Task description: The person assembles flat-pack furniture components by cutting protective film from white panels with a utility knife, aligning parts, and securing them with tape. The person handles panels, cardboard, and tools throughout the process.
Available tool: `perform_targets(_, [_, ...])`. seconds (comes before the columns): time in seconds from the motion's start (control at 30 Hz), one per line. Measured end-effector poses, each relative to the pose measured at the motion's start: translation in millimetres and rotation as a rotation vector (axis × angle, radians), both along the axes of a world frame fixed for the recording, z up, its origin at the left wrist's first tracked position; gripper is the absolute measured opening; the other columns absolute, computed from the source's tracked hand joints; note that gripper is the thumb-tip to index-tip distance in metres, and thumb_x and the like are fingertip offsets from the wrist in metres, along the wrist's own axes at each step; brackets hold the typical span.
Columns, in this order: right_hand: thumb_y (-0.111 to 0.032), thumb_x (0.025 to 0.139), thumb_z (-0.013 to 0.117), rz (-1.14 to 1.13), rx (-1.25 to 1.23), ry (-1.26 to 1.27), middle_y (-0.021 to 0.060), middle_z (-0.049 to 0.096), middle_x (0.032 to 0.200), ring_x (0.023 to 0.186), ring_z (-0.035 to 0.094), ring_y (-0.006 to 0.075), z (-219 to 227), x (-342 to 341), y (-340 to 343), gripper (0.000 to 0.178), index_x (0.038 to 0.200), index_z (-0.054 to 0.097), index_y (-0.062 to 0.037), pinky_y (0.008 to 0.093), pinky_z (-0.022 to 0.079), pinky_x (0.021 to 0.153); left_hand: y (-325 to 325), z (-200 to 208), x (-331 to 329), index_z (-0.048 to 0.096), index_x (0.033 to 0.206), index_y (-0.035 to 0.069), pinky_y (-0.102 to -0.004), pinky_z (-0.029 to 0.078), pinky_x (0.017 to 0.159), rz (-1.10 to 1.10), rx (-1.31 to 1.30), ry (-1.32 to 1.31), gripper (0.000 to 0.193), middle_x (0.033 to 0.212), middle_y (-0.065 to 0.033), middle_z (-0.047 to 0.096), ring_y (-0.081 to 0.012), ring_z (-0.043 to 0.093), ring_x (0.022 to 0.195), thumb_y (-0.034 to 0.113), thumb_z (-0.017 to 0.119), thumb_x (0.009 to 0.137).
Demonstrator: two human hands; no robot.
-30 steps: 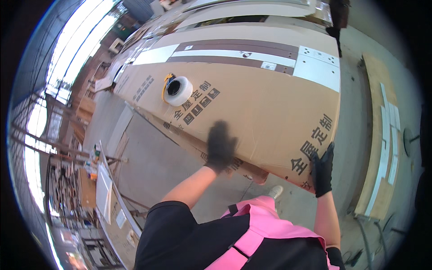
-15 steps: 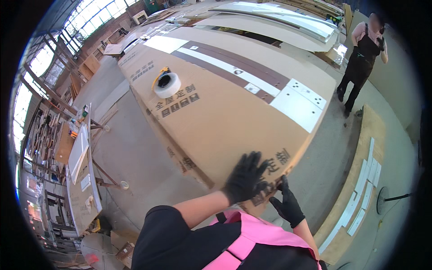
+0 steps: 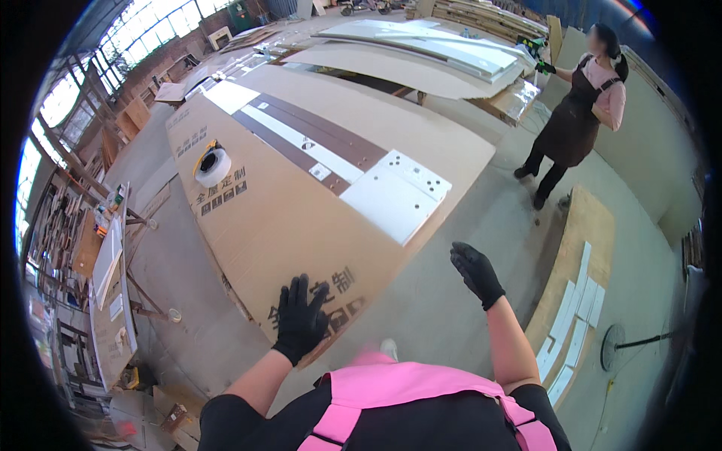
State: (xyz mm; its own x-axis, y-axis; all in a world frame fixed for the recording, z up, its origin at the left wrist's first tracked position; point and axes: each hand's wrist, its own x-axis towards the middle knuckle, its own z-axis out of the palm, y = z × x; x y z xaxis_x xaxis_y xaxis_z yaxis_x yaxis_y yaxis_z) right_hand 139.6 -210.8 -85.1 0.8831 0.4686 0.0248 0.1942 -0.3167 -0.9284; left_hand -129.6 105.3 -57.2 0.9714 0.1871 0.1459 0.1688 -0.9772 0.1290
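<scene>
My left hand (image 3: pixel 302 319), in a black glove, lies flat with spread fingers on the near end of a large printed cardboard sheet (image 3: pixel 286 240). My right hand (image 3: pixel 477 276), gloved too, hangs in the air off the sheet's right edge. Its fingers are stretched out and hold nothing. A roll of clear tape (image 3: pixel 213 167) with a yellow and black dispenser rests on the cardboard's left side. Along the middle of the stack lie brown boards (image 3: pixel 342 143) with a white strip between them. A white panel with drilled holes (image 3: pixel 402 192) sits at their near end.
A co-worker in a dark apron (image 3: pixel 568 124) stands at the right. Nearer on that side is a wooden bench (image 3: pixel 598 225) with white strips, beside a black fan (image 3: pixel 613 347). White boards (image 3: pixel 429 45) are stacked behind. A narrow table (image 3: pixel 113 301) stands left.
My right hand has left the cardboard's near corner and moved out to the right. My left hand stays on the sheet, now further left in view. The co-worker has turned and reaches toward the stacked boards.
</scene>
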Motion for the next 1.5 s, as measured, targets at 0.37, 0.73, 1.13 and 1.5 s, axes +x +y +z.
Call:
perform_targets(0.37, [-0.024, 0.087, 0.067, -0.084, -0.165, -0.272, 0.0115, 0.060, 0.115, 0.083, 0.063, 0.0186, -25.3, 271.4, 110.4, 0.044, 0.127, 0.057, -0.0101, 0.0296, 0.053, 0.054, -12.8, 12.8, 12.1, 0.046, 0.141, 0.013, -0.0519, 0.016, 0.115, 0.240, -0.072, 0.029, 0.062, 0.149, -0.0207, 0.034, -0.0380, 0.027, 0.140, 0.041, 0.057, 0.087])
perform_targets(0.73, [-0.054, 0.088, 0.053, -0.008, -0.965, -0.331, 0.0161, 0.031, 0.153, 0.141, 0.030, 0.0315, -108.2, 534.3, 179.8, 0.075, 0.149, 0.032, -0.0143, 0.0453, 0.028, 0.113, -50.2, -8.8, 60.9, 0.042, 0.142, 0.009, -0.0564, 0.019, 0.112, 0.981, 0.123, 0.050, 0.060, 0.151, -0.0208, 0.031, -0.0408, 0.028, 0.139, 0.028, 0.059, 0.088])
perform_targets(1.13, [-0.032, 0.081, 0.061, 0.265, -0.533, -0.560, 0.0251, 0.067, 0.097, 0.093, 0.064, 0.0393, -84.8, 691.5, 235.6, 0.036, 0.093, 0.070, 0.0012, 0.0454, 0.051, 0.082, -57.1, -12.2, 81.0, 0.041, 0.141, 0.011, -0.0548, 0.022, 0.111, 1.112, 0.178, 0.028, 0.055, 0.148, -0.0195, 0.034, -0.0394, 0.030, 0.137, 0.024, 0.056, 0.090])
perform_targets(1.5, [-0.035, 0.071, 0.071, 0.192, -0.577, -0.948, 0.0170, 0.069, 0.101, 0.096, 0.065, 0.0349, 229.0, 433.5, 321.1, 0.038, 0.098, 0.069, -0.0080, 0.0437, 0.052, 0.083, -58.0, -25.5, 76.2, 0.047, 0.138, 0.011, -0.0574, 0.018, 0.112, 1.075, 0.188, -0.226, 0.054, 0.145, -0.0205, 0.039, -0.0393, 0.032, 0.136, 0.033, 0.055, 0.089])
